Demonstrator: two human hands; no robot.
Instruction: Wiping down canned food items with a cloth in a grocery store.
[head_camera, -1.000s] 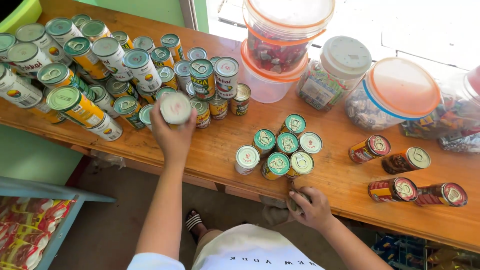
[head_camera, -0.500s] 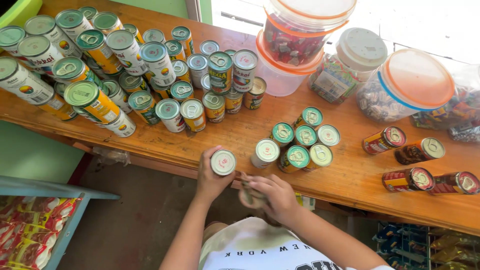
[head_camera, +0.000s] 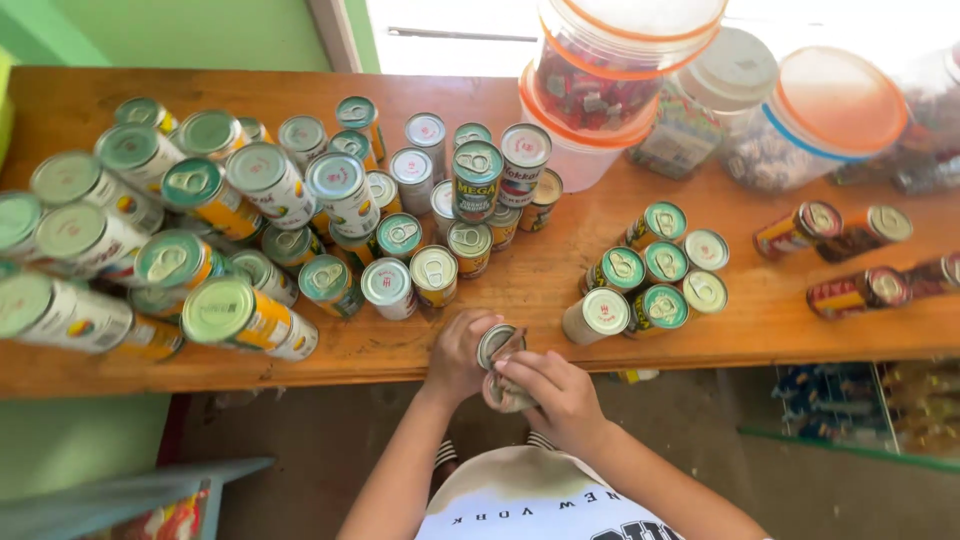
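Note:
Both my hands meet at the near edge of the wooden table. My left hand holds a small tin can with a silver pull-tab lid, tilted on its side. My right hand is wrapped over the can's lower end, where a crumpled cloth-like thing shows between the fingers. The can is just off the table's edge, close to my body.
A large cluster of stacked cans fills the table's left half. A small group of green-lidded cans stands right of my hands. Red-labelled cans lie further right. Plastic jars with orange lids stand at the back.
My left hand took a can from the big cluster and brought it down to the table's near edge. My right hand rose to meet it and now covers its lower end.

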